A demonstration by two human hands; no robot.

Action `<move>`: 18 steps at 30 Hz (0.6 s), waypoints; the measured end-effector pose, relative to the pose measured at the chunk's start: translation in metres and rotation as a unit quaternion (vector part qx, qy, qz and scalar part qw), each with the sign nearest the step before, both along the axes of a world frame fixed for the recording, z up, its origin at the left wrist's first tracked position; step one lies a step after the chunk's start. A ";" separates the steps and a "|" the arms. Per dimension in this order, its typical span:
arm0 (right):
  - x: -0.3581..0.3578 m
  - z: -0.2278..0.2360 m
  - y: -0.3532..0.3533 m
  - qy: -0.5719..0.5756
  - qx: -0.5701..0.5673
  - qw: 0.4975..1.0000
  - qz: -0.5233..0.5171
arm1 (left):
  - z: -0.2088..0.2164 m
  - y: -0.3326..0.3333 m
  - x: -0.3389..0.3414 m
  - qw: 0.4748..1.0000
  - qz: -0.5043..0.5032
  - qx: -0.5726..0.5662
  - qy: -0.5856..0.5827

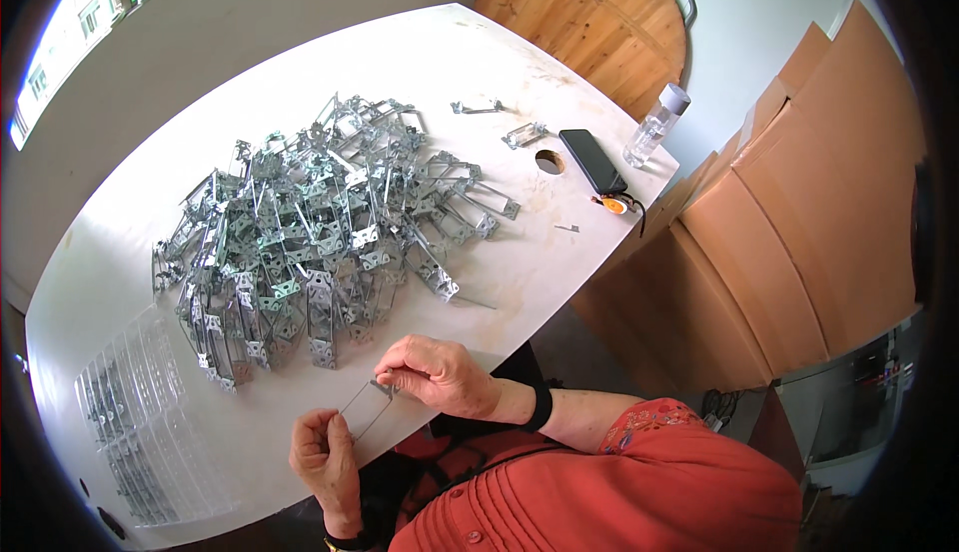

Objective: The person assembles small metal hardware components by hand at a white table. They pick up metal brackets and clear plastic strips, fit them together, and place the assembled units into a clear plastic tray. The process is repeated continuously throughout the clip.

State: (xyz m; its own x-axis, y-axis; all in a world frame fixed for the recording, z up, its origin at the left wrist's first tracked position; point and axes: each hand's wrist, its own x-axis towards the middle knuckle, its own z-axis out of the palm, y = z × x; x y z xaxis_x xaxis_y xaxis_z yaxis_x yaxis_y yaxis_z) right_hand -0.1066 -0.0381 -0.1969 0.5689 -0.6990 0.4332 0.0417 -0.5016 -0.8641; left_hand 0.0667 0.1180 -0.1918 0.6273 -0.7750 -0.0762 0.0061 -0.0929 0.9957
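Left hand: the left hand (322,452) is closed in a pinch on the near end of a thin wire frame (365,410), fingers curled around it at the tabletop's near edge.
Right hand: the right hand (440,372) grips the far end of the same frame, fingertips bunched over a small metal bracket piece (383,386) where it meets the wire.
Where the frame is: held between both hands, just above the white tabletop (420,62), in front of the person's red top and just short of the big pile.
Pile: a heap of metal bracket assemblies (320,232) covers the middle of the tabletop, tangled and overlapping; its nearest pieces lie just beyond the right hand.
Tray: a clear plastic tray (140,422) with rows of compartments sits at the left, near the left hand; some slots hold metal parts.
Loose parts: a few single brackets (524,134) lie apart at the far side, near a round hole in the tabletop.
Other things: a dark phone (592,160) and a clear plastic bottle (656,124) stand at the far right corner; cardboard boxes (799,232) are stacked beside the tabletop.
How the frame likely handles: it looks light and springy, thin enough to bend if squeezed mid-span; the stamped bracket seems stiff with sharp edges.
Where to hold: probably best taken at the two ends, as now, with the pinch on the flat bracket faces.
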 end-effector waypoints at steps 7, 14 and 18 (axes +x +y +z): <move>0.001 0.003 0.001 0.000 -0.016 1.000 -0.011 | 0.000 0.000 -0.001 1.000 0.003 0.011 -0.007; -0.001 0.002 0.001 0.008 -0.005 1.000 -0.002 | 0.002 0.000 -0.001 1.000 0.002 0.015 -0.011; 0.002 0.002 0.001 0.001 -0.014 1.000 -0.005 | 0.002 0.000 -0.001 1.000 0.004 0.011 -0.012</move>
